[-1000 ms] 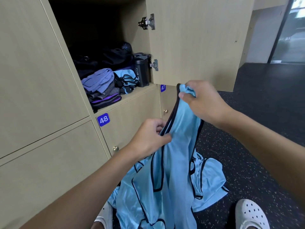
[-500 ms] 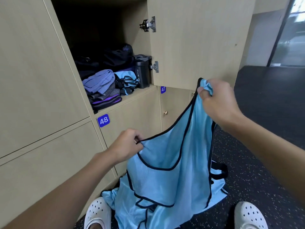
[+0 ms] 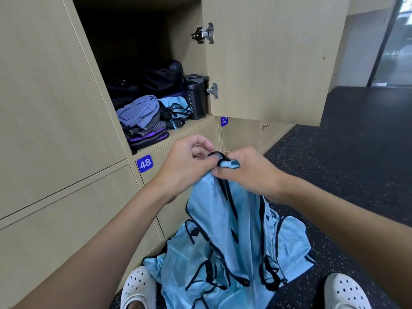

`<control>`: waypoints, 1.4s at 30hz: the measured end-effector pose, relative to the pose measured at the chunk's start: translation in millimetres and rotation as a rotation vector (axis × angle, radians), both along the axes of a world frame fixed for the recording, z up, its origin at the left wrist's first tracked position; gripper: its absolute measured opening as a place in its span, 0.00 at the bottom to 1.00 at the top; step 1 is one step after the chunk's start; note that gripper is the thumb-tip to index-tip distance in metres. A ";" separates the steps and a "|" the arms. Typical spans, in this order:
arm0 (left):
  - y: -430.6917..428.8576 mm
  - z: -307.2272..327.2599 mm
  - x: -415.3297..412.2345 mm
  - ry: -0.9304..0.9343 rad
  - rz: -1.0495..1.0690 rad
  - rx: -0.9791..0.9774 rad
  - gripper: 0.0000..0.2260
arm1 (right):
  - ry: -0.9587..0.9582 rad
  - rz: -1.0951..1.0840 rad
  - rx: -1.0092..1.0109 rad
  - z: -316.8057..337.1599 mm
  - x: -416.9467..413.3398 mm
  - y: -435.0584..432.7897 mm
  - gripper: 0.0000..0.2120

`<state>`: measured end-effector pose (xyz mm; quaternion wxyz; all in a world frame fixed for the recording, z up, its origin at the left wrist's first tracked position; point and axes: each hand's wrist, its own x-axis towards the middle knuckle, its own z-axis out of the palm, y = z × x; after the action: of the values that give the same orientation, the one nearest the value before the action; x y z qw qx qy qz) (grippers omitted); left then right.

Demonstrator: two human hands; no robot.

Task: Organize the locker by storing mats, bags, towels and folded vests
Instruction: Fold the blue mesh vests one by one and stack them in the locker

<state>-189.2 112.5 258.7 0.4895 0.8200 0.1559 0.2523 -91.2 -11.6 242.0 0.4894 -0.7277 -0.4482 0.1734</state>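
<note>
Left hand (image 3: 187,162) and right hand (image 3: 250,172) meet with fingers curled, pinching together the top straps of the light-blue vest (image 3: 223,219), which hangs toward the floor below the open locker (image 3: 196,127); folding looks underway, and next it probably needs halving again before shelving.
</note>
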 end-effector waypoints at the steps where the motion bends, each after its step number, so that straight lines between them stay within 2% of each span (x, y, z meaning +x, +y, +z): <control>1: 0.5 -0.8 -1.2 0.008 -0.011 -0.008 0.09 | 0.024 -0.030 0.018 1.7 1.4 -0.7 0.15; 4: 1.7 -6.2 -5.8 0.160 -0.085 0.008 0.20 | 0.082 -0.165 0.059 6.5 10.0 -3.5 0.11; 6: 1.9 -12.9 -7.6 0.256 -0.128 0.002 0.22 | 0.118 -0.229 0.090 8.5 15.6 -4.3 0.10; 11: 1.4 -22.1 -4.2 0.151 0.009 0.125 0.05 | 0.186 -0.334 0.139 11.1 20.1 -7.1 0.08; 14: 2.7 -16.3 -1.9 0.018 0.042 0.006 0.04 | 0.200 -0.368 0.169 15.7 21.2 -7.7 0.04; 15: 3.8 -13.4 -1.9 -0.029 0.065 -0.049 0.04 | 0.240 -0.373 0.164 15.9 21.9 -8.8 0.10; 17: 6.1 -7.9 -1.9 -0.100 0.105 -0.128 0.03 | 0.249 -0.356 0.148 16.3 21.3 -11.3 0.12; 19: 7.6 -2.9 -3.2 -0.140 0.109 -0.156 0.03 | 0.167 -0.281 0.089 15.0 18.6 -13.0 0.11; 21: 7.3 2.6 -4.9 -0.171 0.075 -0.165 0.04 | 0.116 -0.138 0.003 11.0 16.3 -12.3 0.23; 22: 7.1 5.1 -5.7 -0.188 0.050 -0.176 0.04 | 0.127 -0.074 -0.042 9.0 13.5 -12.1 0.24; 24: 7.3 9.4 -7.2 -0.215 -0.003 -0.215 0.04 | 0.167 0.035 -0.095 3.5 9.3 -10.7 0.19; 27: 7.5 13.0 -9.8 -0.209 -0.060 -0.254 0.05 | 0.280 0.147 -0.059 0.6 6.1 -9.0 0.12; 31: 13.6 14.0 -11.8 -0.199 0.002 -0.273 0.05 | 0.297 0.119 -0.038 1.8 4.8 -6.8 0.09; 32: 15.7 14.0 -11.8 -0.191 0.035 -0.273 0.04 | 0.289 0.114 -0.020 3.5 2.9 -6.6 0.10; 34: 19.3 12.8 -11.7 -0.122 0.115 -0.225 0.08 | 0.278 0.085 0.026 7.2 1.8 -6.0 0.20; 37: 16.1 10.1 -16.5 0.084 0.131 0.035 0.23 | 0.296 0.017 0.124 12.7 4.7 -6.1 0.29; 39: 10.5 9.8 -19.5 0.126 0.028 0.119 0.24 | 0.280 -0.019 0.173 15.0 5.7 -7.3 0.24; 42: 4.5 7.6 -19.3 0.096 -0.087 0.112 0.22 | 0.263 -0.071 0.195 13.0 7.9 -8.8 0.16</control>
<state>-208.5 116.9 266.3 0.4453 0.8632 0.1292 0.1997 -83.3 -20.4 255.0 0.6180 -0.6632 -0.3689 0.2052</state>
